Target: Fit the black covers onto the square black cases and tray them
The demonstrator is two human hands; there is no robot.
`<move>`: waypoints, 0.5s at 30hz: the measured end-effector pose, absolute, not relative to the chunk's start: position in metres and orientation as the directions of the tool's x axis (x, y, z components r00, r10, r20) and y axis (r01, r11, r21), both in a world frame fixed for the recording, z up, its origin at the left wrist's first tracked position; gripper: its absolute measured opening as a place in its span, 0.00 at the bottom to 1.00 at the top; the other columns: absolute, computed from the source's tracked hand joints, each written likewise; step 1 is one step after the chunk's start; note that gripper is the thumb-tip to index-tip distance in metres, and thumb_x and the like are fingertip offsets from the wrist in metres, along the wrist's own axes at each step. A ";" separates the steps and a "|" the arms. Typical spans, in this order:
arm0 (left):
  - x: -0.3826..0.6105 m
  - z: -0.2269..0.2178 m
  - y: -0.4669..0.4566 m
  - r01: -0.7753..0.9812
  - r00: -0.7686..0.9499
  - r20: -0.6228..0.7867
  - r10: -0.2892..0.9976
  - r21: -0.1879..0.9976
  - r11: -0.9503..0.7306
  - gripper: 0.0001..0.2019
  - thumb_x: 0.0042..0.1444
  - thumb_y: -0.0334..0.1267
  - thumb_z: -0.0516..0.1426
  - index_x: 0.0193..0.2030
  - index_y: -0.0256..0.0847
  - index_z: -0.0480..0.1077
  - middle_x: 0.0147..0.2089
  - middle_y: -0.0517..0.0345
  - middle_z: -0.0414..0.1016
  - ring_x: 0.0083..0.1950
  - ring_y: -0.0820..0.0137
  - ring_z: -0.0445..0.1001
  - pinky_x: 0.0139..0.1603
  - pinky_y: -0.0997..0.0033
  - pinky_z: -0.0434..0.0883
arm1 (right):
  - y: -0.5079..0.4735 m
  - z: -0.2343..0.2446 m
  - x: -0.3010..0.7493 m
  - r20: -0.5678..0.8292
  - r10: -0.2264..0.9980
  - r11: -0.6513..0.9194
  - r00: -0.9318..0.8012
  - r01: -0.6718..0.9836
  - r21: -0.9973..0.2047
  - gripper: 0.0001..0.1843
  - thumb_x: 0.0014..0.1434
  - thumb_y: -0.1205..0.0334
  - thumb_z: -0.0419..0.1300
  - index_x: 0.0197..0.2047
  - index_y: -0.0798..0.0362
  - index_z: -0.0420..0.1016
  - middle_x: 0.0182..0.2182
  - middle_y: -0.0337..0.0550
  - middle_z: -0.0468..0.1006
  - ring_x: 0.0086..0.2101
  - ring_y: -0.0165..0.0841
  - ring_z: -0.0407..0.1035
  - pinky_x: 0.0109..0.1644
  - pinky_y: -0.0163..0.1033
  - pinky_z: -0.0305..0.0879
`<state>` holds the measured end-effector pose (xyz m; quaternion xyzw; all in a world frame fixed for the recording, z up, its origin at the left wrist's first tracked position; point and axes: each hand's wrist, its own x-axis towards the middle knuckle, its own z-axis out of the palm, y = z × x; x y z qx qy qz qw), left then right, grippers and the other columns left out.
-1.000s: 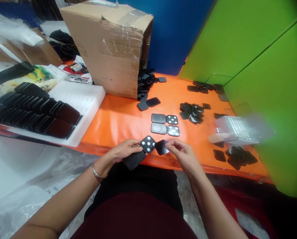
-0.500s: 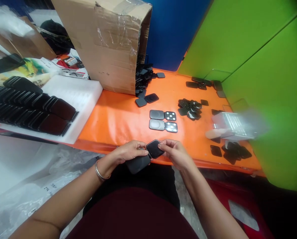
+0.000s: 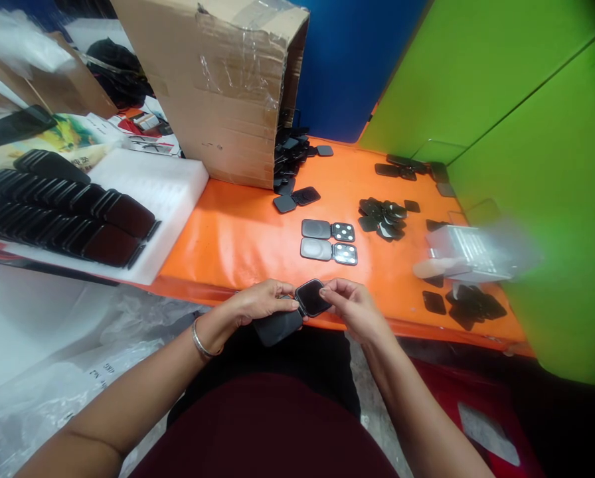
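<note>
Here, a small black square case sits right between the two hands, at the near edge of the orange bench. The left hand pinches its left side with the fingertips. The right hand pinches its right side. Both hands are close together, closed on the case. The flat dark part of the case hangs down under the left hand, over the person's lap. Both arms reach forward from below and bend in toward the middle. A thin bangle is on the left wrist. Two open cases lie on the bench just past the hands.
</note>
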<state>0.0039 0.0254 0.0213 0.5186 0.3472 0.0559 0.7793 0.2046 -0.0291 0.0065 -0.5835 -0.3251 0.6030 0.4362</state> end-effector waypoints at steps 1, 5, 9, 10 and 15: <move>0.004 0.022 0.025 0.276 0.753 -0.488 0.441 0.844 0.461 0.14 0.53 0.44 0.60 0.41 0.35 0.74 0.37 0.52 0.78 0.35 0.68 0.75 0.37 0.72 0.70 | -0.029 0.007 0.205 -0.415 0.908 -0.405 0.061 -0.130 -0.905 0.17 0.40 0.49 0.71 0.23 0.52 0.72 0.23 0.41 0.74 0.27 0.34 0.69 0.36 0.42 0.70; 0.004 0.023 0.026 0.280 0.769 -0.484 0.417 0.842 0.461 0.14 0.53 0.44 0.60 0.41 0.35 0.74 0.37 0.52 0.78 0.35 0.68 0.75 0.37 0.72 0.70 | -0.028 0.011 0.208 -0.396 0.917 -0.395 0.052 -0.027 -0.918 0.16 0.43 0.49 0.68 0.23 0.52 0.71 0.23 0.40 0.74 0.27 0.33 0.68 0.34 0.39 0.66; 0.004 0.022 0.026 0.291 0.777 -0.483 0.404 0.844 0.451 0.14 0.53 0.45 0.60 0.39 0.34 0.74 0.37 0.51 0.78 0.35 0.68 0.75 0.36 0.71 0.71 | -0.027 0.015 0.209 -0.376 0.925 -0.379 0.056 0.047 -0.924 0.15 0.44 0.50 0.66 0.22 0.52 0.69 0.22 0.39 0.72 0.27 0.32 0.66 0.34 0.38 0.64; 0.004 0.021 0.026 0.288 0.780 -0.483 0.398 0.842 0.457 0.14 0.53 0.45 0.60 0.39 0.34 0.74 0.37 0.50 0.78 0.35 0.68 0.75 0.37 0.71 0.71 | -0.027 0.015 0.209 -0.377 0.925 -0.379 0.054 0.054 -0.924 0.15 0.44 0.50 0.66 0.22 0.52 0.70 0.23 0.39 0.73 0.27 0.32 0.66 0.35 0.38 0.64; 0.002 0.018 0.026 0.270 0.801 -0.466 0.375 0.841 0.468 0.14 0.53 0.45 0.60 0.39 0.35 0.74 0.37 0.52 0.78 0.35 0.68 0.75 0.37 0.72 0.71 | -0.027 0.013 0.208 -0.385 0.922 -0.387 0.042 0.056 -0.920 0.17 0.43 0.48 0.66 0.23 0.52 0.70 0.24 0.40 0.73 0.28 0.34 0.68 0.37 0.40 0.66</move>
